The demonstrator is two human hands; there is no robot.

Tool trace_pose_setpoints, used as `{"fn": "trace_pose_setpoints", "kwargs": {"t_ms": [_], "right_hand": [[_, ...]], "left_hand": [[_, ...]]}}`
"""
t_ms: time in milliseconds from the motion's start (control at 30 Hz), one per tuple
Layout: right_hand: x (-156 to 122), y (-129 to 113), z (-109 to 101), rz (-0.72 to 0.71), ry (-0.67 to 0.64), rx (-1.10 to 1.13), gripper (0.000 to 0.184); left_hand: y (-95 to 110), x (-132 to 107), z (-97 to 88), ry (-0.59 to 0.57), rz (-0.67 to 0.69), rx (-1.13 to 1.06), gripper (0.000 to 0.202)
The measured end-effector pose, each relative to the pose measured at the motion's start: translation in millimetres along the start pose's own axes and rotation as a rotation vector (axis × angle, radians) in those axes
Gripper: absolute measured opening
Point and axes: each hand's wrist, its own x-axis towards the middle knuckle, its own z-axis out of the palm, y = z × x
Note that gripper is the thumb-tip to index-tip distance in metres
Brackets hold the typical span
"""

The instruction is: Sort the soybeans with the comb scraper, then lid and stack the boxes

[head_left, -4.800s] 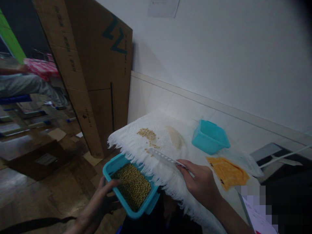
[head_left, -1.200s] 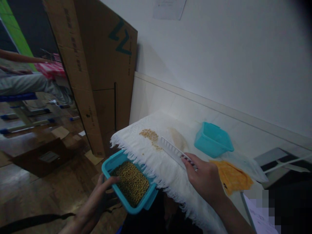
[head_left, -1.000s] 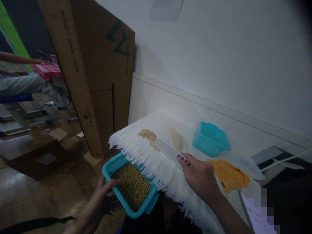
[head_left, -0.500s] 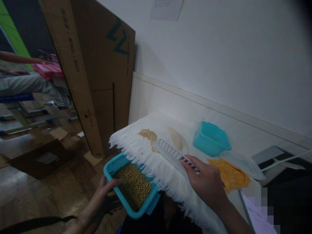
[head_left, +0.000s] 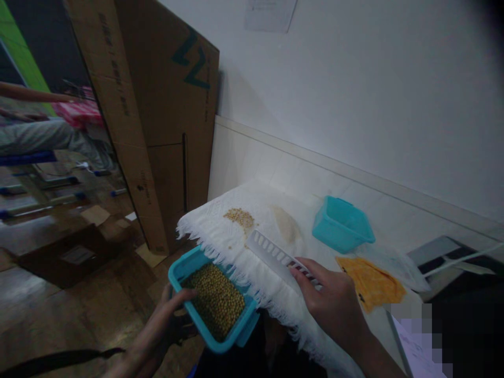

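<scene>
My left hand (head_left: 173, 312) grips the near left wall of a teal plastic container (head_left: 216, 344), thumb over its rim. Soybeans (head_left: 216, 299) fill much of it, and it is held at the edge of a white fringed cloth (head_left: 232, 252). In my right hand (head_left: 328, 296) is a white slotted plastic strip (head_left: 271, 253), held at one end with the other just above or on the cloth; contact is hard to tell. Beyond its tip lie a small heap of loose soybeans (head_left: 239, 216) and a patch of pale fine grains (head_left: 284, 223).
A second teal container (head_left: 342, 226) stands near the wall, beside an orange cloth (head_left: 372, 283) and a clear plastic bag (head_left: 401, 265). A tall cardboard box (head_left: 169, 105) rises at the left. Another person's arm (head_left: 35, 93) shows at far left.
My right hand has drawn the slotted strip slightly toward me, away from the bean heap. My left hand and its container have barely moved.
</scene>
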Motion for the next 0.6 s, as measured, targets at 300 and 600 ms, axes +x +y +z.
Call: {"fn": "trace_pose_setpoints", "kwargs": {"t_ms": [300, 600], "right_hand": [[-2, 1, 1, -0.019, 0.028, -0.035, 0.025], [2, -10, 3, -0.038, 0.012, -0.009, 0.026]], "left_hand": [[4, -1, 2.1, 0.022, -0.026, -0.003, 0.105], [4, 2, 0.5, 0.025, -0.040, 0.000, 0.110]]}}
